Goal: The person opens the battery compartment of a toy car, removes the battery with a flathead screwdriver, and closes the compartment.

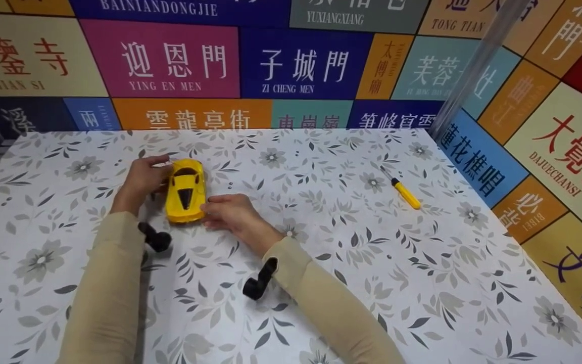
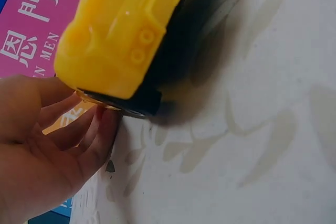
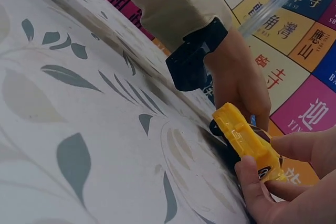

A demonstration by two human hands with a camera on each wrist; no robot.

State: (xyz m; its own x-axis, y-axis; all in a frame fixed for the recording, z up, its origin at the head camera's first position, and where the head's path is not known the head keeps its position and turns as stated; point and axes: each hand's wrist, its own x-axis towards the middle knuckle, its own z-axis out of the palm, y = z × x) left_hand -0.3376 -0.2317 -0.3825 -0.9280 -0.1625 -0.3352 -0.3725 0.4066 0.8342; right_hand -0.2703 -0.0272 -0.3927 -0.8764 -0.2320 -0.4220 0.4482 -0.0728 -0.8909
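Sleeves (image 1: 100,293) are nearest. Toy car (image 1: 186,184), long axis and nose pointed away, is gripped by left hand (image 1: 143,178) and right hand (image 1: 235,215).

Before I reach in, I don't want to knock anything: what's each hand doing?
Left hand: closed, holding one side of the glossy yellow toy car with black windows.
Right hand: closed, pinching that car's opposite side.
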